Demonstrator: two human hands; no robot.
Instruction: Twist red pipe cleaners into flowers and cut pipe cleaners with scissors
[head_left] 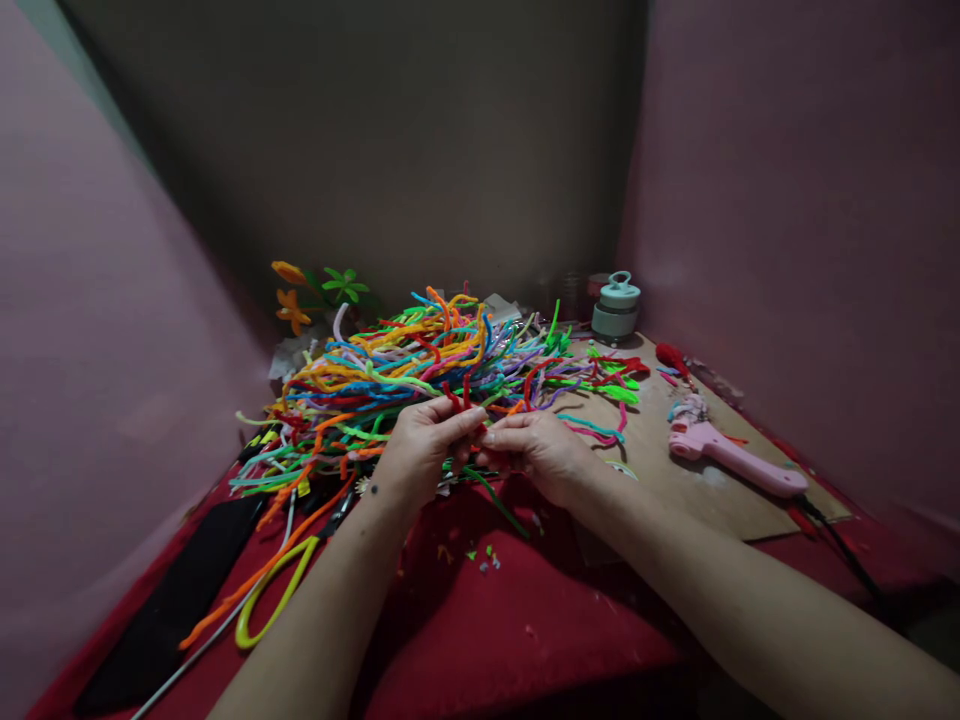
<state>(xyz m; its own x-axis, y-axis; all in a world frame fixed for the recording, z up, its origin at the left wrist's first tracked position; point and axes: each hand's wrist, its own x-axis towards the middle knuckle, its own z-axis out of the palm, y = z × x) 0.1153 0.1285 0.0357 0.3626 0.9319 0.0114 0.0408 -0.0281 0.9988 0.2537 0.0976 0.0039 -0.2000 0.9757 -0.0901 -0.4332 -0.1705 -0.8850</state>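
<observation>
My left hand pinches red pipe cleaners, whose fuzzy tips stick up above the thumb and forefinger. Close against it, my right hand is closed too, its thumb and forefinger pressed together at the lower part of the same red piece. The fingers hide most of that piece, so its shape cannot be told. Right behind both hands spreads a big tangled heap of pipe cleaners in many colours. A dark green pipe cleaner hangs out below the hands over the red cloth.
Yellow-handled scissors lie left on the red cloth, near a black flat item. A pink glue gun with a cord rests on a brown board at right. Behind stand a lidded jar and orange pipe-cleaner flowers.
</observation>
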